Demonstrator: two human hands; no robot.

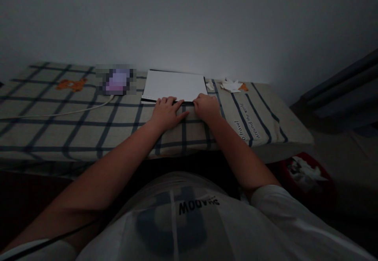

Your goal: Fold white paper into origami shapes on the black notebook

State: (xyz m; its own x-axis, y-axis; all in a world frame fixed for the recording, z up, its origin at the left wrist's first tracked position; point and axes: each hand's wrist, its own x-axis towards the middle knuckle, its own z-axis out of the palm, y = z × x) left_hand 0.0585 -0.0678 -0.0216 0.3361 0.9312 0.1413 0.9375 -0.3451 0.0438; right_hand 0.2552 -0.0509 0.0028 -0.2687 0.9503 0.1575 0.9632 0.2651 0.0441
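Note:
A flat white rectangular sheet (176,84) with black showing along its edges lies on the cloth-covered table, close to the wall. Whether it is loose paper or the top of a pad, I cannot tell. My left hand (167,113) rests palm down at its near edge, fingertips on the sheet and thumb stretched out to the right over the cloth. At the near right corner, my right hand (207,106) is curled, its fingers closed on the sheet's edge. The undersides of the fingers are hidden.
A checked tablecloth (124,133) covers the table. Left of the sheet lies a blurred-out phone (118,82) with a white cable (73,111) and an orange scrap (71,84). Crumpled white paper (231,85) lies on the right. A red bin (321,166) holding paper stands below, right.

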